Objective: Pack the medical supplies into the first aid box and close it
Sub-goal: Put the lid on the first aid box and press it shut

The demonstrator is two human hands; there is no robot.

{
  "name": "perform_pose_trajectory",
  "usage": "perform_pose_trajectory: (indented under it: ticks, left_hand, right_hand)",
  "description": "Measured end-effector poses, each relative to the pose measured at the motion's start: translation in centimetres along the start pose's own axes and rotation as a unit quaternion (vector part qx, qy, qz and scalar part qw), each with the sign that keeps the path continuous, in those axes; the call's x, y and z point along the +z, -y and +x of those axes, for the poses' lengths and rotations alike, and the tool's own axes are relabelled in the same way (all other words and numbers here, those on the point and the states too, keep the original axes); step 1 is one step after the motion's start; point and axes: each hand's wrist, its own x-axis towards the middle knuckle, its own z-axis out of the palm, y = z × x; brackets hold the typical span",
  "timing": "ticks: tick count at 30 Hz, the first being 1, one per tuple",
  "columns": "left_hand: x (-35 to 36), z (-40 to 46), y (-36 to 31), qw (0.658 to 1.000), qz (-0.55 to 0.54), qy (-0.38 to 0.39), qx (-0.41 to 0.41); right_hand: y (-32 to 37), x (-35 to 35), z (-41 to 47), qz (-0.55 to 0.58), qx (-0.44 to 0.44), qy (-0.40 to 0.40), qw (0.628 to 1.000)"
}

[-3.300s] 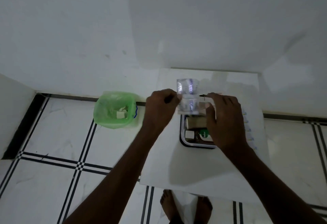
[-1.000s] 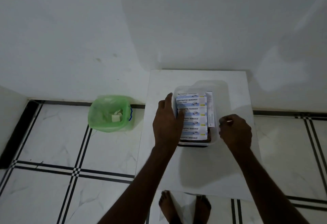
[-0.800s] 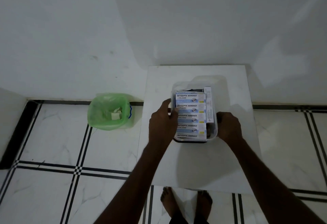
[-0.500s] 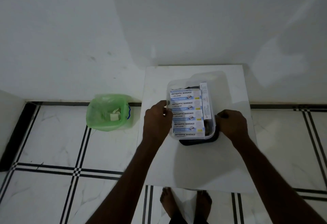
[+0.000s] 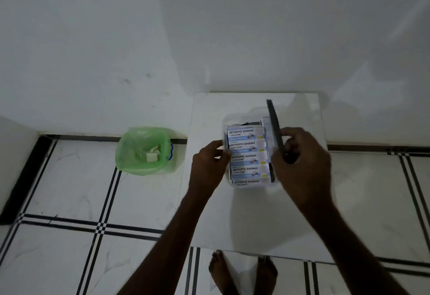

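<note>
A clear plastic box sits on a white table set against the wall. A strip of bandage packets printed "ANTISEPTIC BANDAGE" lies on top of what is packed inside. The left hand presses against the box's left side, fingers curled around its edge. The right hand grips a thin dark lid, held on edge and tilted over the box's right side, thumb in front and fingers behind. On the tiled floor to the left of the table stands a bin lined with a green bag.
</note>
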Motion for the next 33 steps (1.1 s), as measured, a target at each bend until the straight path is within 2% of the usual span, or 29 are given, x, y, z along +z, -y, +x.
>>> perform_pose_trajectory:
  ticks: [3, 8, 11, 13, 15, 16, 18, 20, 23, 28, 33]
  left_hand:
    - [-1.2, -0.2, 0.1, 0.994, -0.098, 0.018, -0.049]
    - [-2.7, -0.5, 0.9, 0.988, -0.142, 0.008, -0.063]
    - [-2.8, -0.7, 0.9, 0.987, -0.154, 0.01, -0.042]
    - [-2.6, -0.6, 0.5, 0.988, -0.148, -0.004, -0.033]
    - [-2.2, -0.4, 0.0, 0.993, -0.112, -0.023, -0.015]
    - [-1.9, -0.4, -0.3, 0.996, -0.086, -0.027, -0.006]
    - [-1.1, -0.7, -0.8, 0.999, -0.029, -0.032, 0.012]
    - [-0.4, -0.8, -1.2, 0.998, 0.022, -0.049, 0.032]
    - [-0.2, -0.6, -1.3, 0.994, 0.057, -0.076, 0.05]
    - [-0.4, -0.2, -0.8, 0.997, 0.044, -0.055, 0.042]
    - [-0.3, 0.8, -0.3, 0.998, -0.019, -0.061, -0.017]
  right_hand:
    - [0.8, 4.1, -1.9, -0.063, -0.066, 0.051, 0.995]
    - [1.1, 8.3, -3.1, -0.144, -0.111, 0.091, 0.979]
    - [1.3, 7.9, -3.2, -0.086, -0.093, 0.098, 0.987]
    - [1.1, 6.0, -2.5, -0.057, -0.087, 0.04, 0.994]
    - [-0.1, 4.0, -1.0, -0.102, -0.062, -0.024, 0.993]
    - [-1.1, 3.4, 0.0, -0.131, -0.028, -0.027, 0.991]
    - [-2.5, 3.1, 1.3, -0.149, 0.05, 0.049, 0.986]
    - [-2.7, 3.8, 1.3, -0.124, 0.074, 0.131, 0.981]
    - [-2.5, 4.9, 0.6, -0.123, 0.08, 0.134, 0.98]
    - [-3.1, 4.7, 0.7, -0.13, 0.09, 0.113, 0.981]
    - [-3.3, 4.3, 1.8, -0.051, 0.198, 0.111, 0.973]
